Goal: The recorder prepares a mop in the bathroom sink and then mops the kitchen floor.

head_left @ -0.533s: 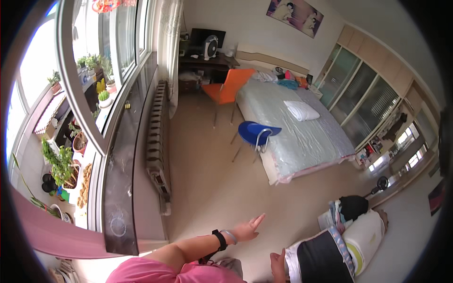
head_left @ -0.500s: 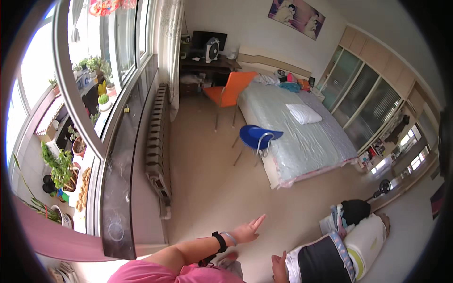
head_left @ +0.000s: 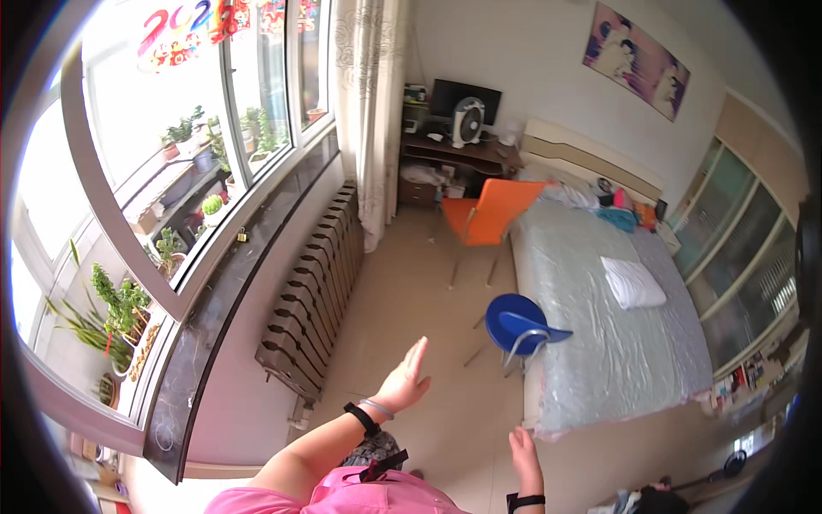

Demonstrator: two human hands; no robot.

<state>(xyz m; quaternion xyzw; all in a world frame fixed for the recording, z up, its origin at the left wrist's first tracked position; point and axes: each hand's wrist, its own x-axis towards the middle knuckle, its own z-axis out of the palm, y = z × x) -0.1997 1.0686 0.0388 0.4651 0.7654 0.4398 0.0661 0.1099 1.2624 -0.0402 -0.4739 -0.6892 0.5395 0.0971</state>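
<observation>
My left hand (head_left: 405, 381) is stretched out over the tiled floor (head_left: 377, 330), its fingers straight and nothing in them. A dark band and a pale bracelet circle that wrist. Lower and to the right, my right hand (head_left: 525, 458) is raised with its fingers extended, also holding nothing, and wears a dark wristband. Neither hand touches anything. Ahead of them a blue chair (head_left: 514, 317) with metal legs stands against the bed (head_left: 582, 343), which has a shiny pale cover. An orange chair (head_left: 497, 210) stands farther off, by the desk (head_left: 445, 152).
A ribbed radiator (head_left: 312, 291) runs below the dark windowsill (head_left: 201, 343) on the left, with potted plants (head_left: 120, 300) beyond the window. A folded white pillow or quilt (head_left: 634, 283) lies on the bed. Glass-doored wardrobes (head_left: 736, 240) line the right; a pile of cloth (head_left: 655, 499) sits at lower right.
My view has turned left and moved forward, so the bed and chairs sit farther right. The clothes pile has slid toward the lower right edge. My right hand now shows more fully.
</observation>
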